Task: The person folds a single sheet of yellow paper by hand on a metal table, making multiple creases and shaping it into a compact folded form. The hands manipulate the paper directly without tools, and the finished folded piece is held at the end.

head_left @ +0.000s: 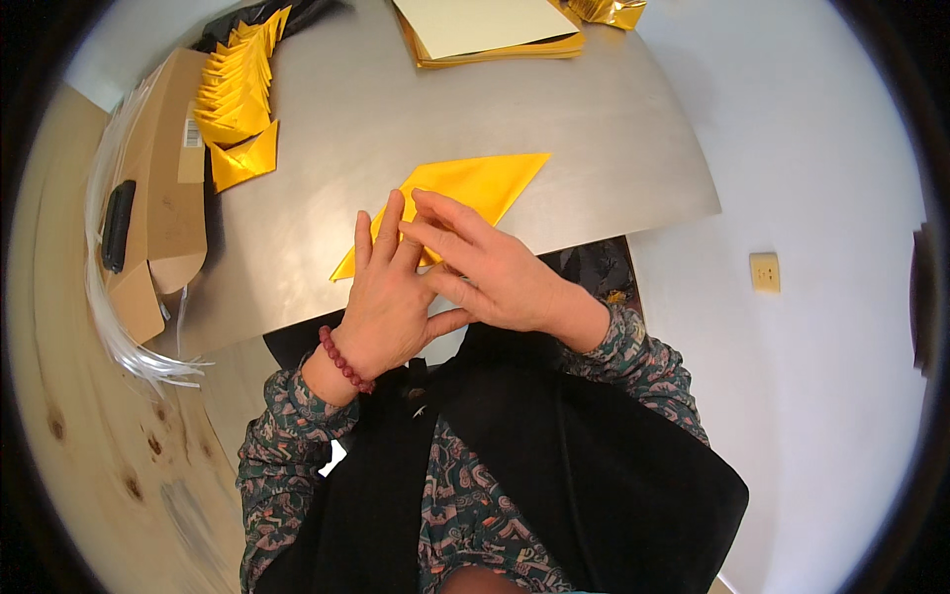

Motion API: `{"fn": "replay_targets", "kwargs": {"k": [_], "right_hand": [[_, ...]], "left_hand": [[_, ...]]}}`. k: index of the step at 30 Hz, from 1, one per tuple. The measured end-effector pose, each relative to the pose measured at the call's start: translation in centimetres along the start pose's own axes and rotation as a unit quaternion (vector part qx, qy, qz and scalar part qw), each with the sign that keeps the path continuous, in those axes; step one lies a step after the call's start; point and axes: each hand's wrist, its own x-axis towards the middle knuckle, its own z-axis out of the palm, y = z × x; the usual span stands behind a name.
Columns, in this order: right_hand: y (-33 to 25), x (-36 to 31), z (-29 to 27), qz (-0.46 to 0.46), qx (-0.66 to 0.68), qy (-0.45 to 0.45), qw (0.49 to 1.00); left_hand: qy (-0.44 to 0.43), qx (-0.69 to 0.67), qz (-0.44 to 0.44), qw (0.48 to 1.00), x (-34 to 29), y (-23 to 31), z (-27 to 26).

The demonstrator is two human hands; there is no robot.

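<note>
A sheet of shiny gold paper, folded to a slanted shape with pointed ends, lies at the near edge of the metal table. Over its near side rests my left hand, fingers stretched out and apart, a red bead bracelet at the wrist. My right hand crosses it from the right, its fingers apart and lightly bent. Its fingertips meet or overlap the left fingers above the paper. Both hands hide the paper's near middle, and no grip on it shows.
Folded gold paper pieces stand in an overlapping row at the table's far left. Beside them is an open cardboard box with white strips hanging along it. A stack of sheets lies at the far edge, near crumpled gold foil.
</note>
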Motion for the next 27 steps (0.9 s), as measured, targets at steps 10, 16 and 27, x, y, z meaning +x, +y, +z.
{"fn": "replay_targets", "kwargs": {"k": [10,16,27], "right_hand": [[0.5,-2.4,-1.4,0.023,-0.201,-0.030,0.979],[2.2,-3.9,-4.1,0.061,-0.260,-0.029,0.963],[4.9,-3.9,-6.8,0.109,-0.223,0.033,0.968]], "left_hand": [[-0.009,0.008,0.014,1.000,-0.3,-0.1,-0.6],[-0.021,0.014,0.015,1.000,-0.2,0.0,-0.6],[-0.016,0.014,0.021,1.000,-0.5,-0.3,-0.6]]}}
